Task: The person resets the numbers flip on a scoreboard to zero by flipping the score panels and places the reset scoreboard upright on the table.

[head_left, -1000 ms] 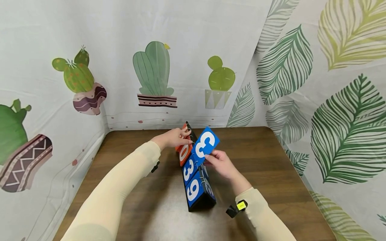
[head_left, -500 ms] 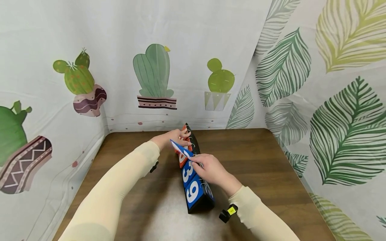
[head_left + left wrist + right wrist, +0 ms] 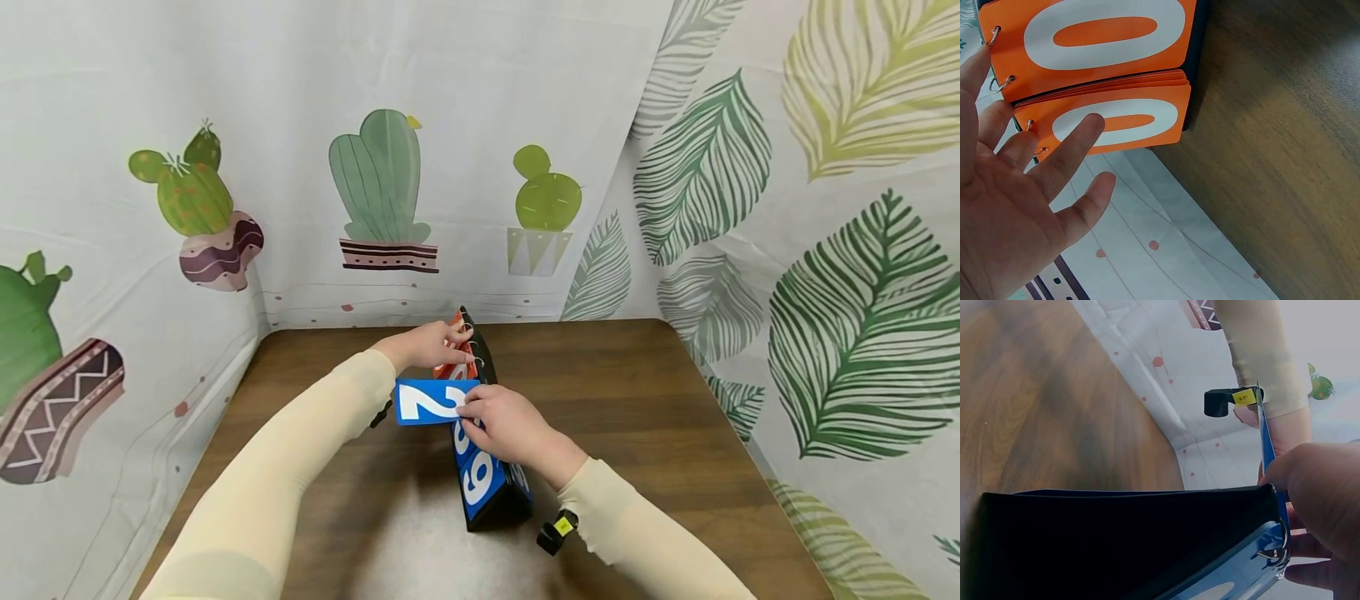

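A black tent-shaped flip scoreboard (image 3: 501,510) stands on the table with ringed number cards. My right hand (image 3: 517,429) pinches one blue card (image 3: 420,402) near its ring edge. That card sticks out to the left in the head view, its 2 facing up. Below it lie a partly covered blue card and a blue 9 card (image 3: 477,479). My left hand (image 3: 429,345) rests at the far end, fingers spread and touching the ringed top edge. Two orange 0 cards (image 3: 1013,72) show in the left wrist view, one finger over the lower one.
The brown wooden table (image 3: 622,367) runs back to a white cloth (image 3: 292,250) printed with cacti. Leaf-patterned cloth (image 3: 862,333) hangs on the right. A black wrist strap piece with a yellow label (image 3: 1244,397) sits on the left sleeve.
My right hand has swung the blue card from upright on the right over the top to the left, so a 2 shows instead of its 3. The left hand stays put.
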Motion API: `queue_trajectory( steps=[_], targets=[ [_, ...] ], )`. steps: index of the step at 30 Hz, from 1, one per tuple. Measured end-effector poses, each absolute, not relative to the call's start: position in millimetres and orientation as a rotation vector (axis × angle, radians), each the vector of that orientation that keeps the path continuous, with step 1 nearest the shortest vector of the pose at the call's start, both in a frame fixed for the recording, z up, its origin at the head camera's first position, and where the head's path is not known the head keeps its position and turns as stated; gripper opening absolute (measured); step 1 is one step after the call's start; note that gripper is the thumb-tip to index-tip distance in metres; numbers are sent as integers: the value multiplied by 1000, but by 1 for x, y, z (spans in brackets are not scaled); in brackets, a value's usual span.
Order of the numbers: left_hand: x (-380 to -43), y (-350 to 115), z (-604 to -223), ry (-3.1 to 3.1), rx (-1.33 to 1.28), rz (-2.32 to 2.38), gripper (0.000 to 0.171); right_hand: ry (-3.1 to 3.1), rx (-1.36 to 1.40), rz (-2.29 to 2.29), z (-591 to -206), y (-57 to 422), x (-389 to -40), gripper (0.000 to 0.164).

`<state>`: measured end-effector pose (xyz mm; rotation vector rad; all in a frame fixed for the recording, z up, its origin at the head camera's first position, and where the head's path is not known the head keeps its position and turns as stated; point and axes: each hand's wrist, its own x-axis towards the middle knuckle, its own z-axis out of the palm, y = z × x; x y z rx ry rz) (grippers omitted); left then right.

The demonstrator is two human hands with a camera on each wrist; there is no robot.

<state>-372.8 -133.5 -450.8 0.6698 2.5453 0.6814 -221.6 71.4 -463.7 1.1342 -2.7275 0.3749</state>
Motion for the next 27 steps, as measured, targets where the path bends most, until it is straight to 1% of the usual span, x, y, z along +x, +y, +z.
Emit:
queue_trajectory(
  steps=[9, 14, 18, 22, 27],
  targets=[
    [-374, -133, -448, 2552, 692, 623, 71, -2762, 1125, 329, -464, 71, -222, 28],
    [-373, -133, -445, 2551, 684, 631, 71, -2734, 1092, 297, -463, 66, -221, 24],
    [-374, -132, -445, 2547, 681, 634, 71, -2725, 1052, 210, -462, 59, -222, 19],
    [-376, -133, -447, 2542, 695, 618, 71, -2771, 1050, 87, -462, 52, -224, 19],
    [-378, -134, -450, 2542, 698, 621, 71, -2788, 1110, -45, -466, 49, -228, 19]
  ],
)
